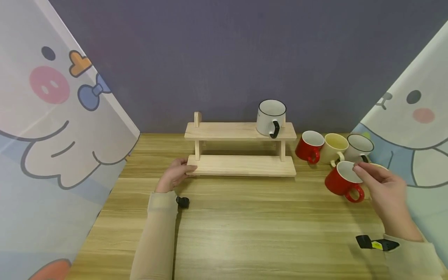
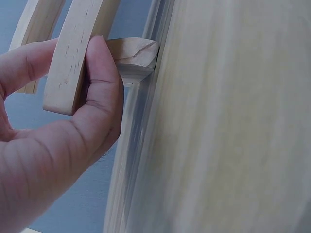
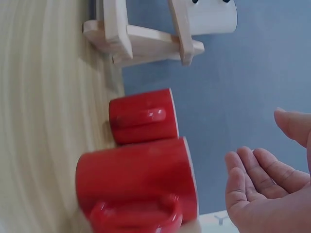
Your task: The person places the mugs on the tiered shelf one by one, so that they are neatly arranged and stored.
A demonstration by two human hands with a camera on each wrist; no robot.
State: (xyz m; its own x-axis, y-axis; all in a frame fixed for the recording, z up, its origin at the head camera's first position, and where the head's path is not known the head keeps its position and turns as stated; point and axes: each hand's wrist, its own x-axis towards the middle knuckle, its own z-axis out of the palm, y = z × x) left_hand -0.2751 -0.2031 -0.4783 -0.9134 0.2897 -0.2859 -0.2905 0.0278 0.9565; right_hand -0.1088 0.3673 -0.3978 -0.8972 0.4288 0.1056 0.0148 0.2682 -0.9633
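My left hand (image 1: pixel 174 175) pinches the left end of the lower board (image 1: pixel 241 166) of a two-tier wooden shelf. In the left wrist view, thumb and fingers lie on opposite faces of that board (image 2: pixel 68 68). Over at the right, my right hand (image 1: pixel 389 194) hovers by the rim of the front red mug (image 1: pixel 338 183). The right wrist view has this hand (image 3: pixel 272 187) above the red mug (image 3: pixel 136 174), thumb apart from the fingers and nothing between them. A white mug (image 1: pixel 267 121) with a black rim and handle stands upright on the shelf's upper board (image 1: pixel 224 130), near its right end.
Behind the front red mug stand another red mug (image 1: pixel 303 149), a yellow mug (image 1: pixel 329 151) and a white black-rimmed mug (image 1: pixel 356 151). A further pale rim is mostly hidden by my right hand. The wooden table (image 1: pixel 252 229) meets a dark wall (image 1: pixel 224 58) and cartoon-printed side panels.
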